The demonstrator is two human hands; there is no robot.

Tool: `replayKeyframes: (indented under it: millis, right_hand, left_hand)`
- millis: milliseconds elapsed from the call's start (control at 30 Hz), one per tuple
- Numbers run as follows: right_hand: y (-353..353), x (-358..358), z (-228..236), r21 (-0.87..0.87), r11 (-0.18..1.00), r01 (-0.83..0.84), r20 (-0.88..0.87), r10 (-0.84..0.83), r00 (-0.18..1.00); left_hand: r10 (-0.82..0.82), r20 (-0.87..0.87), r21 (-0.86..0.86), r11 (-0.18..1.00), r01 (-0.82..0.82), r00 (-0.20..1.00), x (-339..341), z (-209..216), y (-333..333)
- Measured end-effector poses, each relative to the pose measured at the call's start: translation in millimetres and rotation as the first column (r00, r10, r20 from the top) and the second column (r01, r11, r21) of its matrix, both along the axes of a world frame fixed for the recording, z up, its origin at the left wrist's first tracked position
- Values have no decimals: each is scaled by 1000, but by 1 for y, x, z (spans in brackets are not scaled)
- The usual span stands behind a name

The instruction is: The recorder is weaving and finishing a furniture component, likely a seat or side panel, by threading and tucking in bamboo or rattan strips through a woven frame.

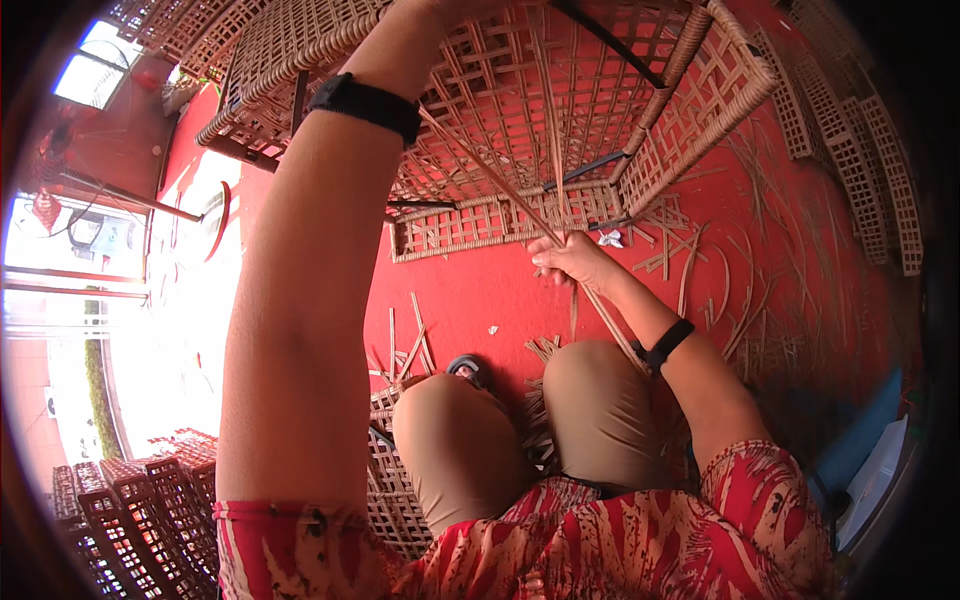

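Right fingers (545, 262): gripping strip (510, 193), centre.
Left fingers: top edge; we can't tell.
Strip: overpulling could snap it.

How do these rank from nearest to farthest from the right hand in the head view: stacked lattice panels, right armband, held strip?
1. Held strip, gripped in the right hand.
2. Right armband, just behind that hand.
3. Stacked lattice panels, at upper right.

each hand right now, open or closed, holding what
Left hand: mostly cut off at the top edge, can't tell.
Right hand: closed, holding thin strips.
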State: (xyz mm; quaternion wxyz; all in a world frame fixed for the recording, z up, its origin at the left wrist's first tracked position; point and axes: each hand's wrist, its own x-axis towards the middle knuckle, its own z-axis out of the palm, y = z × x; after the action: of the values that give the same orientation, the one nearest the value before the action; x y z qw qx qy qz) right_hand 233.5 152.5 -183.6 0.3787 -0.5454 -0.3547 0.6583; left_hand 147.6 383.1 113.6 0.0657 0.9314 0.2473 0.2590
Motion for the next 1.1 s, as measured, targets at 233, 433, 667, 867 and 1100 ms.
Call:
replayKeyframes:
  millis: [233,433,667,867,1100]
  right_hand:
    - [-20,25,-63,-217,971,103,120,-78,990]
    - [-28,31,-86,-242,966,90,123,-61,990]
    - [-50,29,-133,-345,878,331,18,-347,938]
    - [-68,26,-143,-381,827,414,-40,-462,886]
    - [-99,17,-168,-490,761,425,-317,-610,727]
  left_hand:
    - [78,-144,232,972,-43,987,-41,-1,-40]
    - [300,-198,366,906,-214,933,-92,-4,-28]
    - [78,-109,456,890,-20,991,-78,4,-119]
    - [86,-59,462,886,-50,995,-55,24,-176]
    - [111,100,414,899,-143,989,-45,60,-225]
